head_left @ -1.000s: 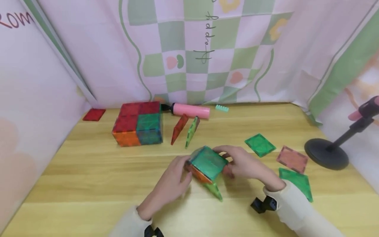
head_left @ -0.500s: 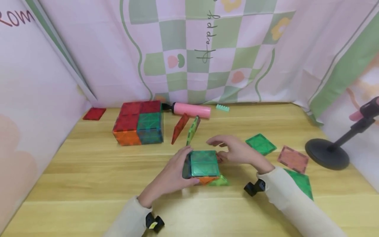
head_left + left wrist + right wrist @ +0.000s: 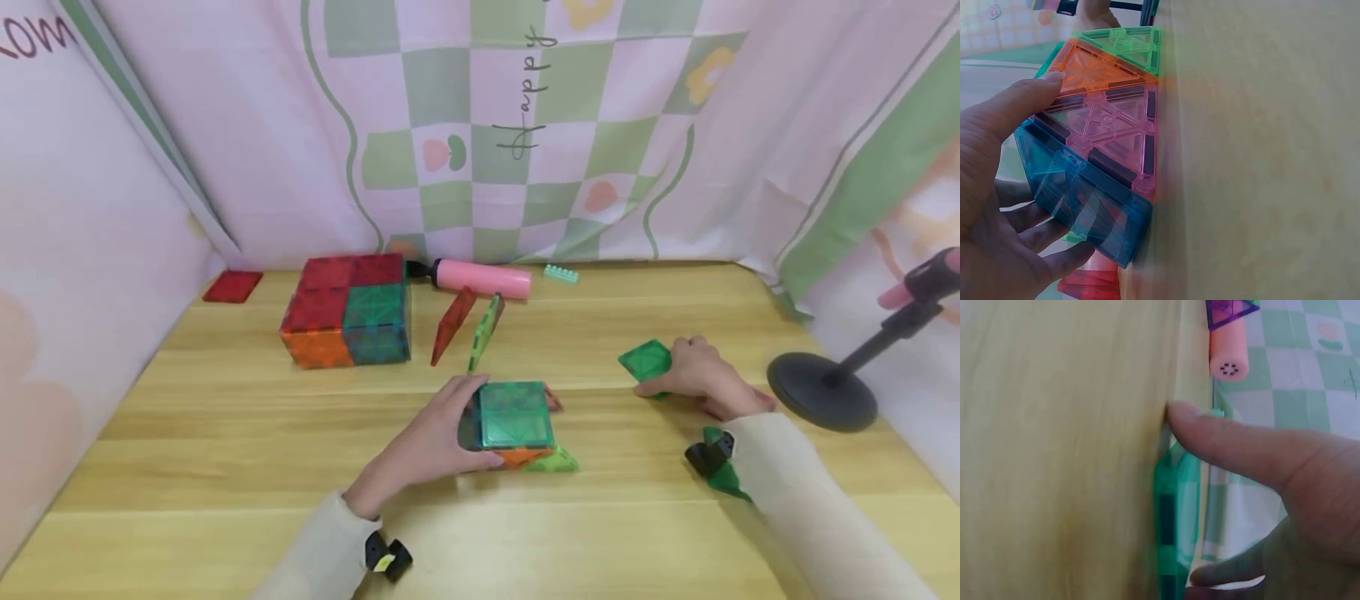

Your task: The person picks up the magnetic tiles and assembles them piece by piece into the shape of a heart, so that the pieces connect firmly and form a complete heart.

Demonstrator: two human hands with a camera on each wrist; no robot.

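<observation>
My left hand [image 3: 427, 442] grips a small build of magnetic tiles, its thumb on the orange triangle tile [image 3: 1094, 69] and its fingers against the blue tile [image 3: 1085, 187]. A green square tile [image 3: 516, 415] tops this build. Pink [image 3: 1113, 128] and lime green [image 3: 555, 460] triangle tiles form part of its sides, and a red piece [image 3: 553, 400] shows behind. Over at the right, my right hand [image 3: 701, 379] has thumb and fingers around the edges of a flat green magnetic tile [image 3: 643, 358], which it partly covers.
A larger tile block [image 3: 345, 312] stands at the back left, near a red tile [image 3: 232, 287]. Red [image 3: 453, 325] and lime [image 3: 486, 332] tiles stand upright beside a pink cylinder [image 3: 483, 279]. At right are a black stand [image 3: 821, 392] and another green tile [image 3: 726, 482].
My right hand has left the small build and moved right to the flat green tile. The build has turned and straightened, and my left hand now holds it alone.
</observation>
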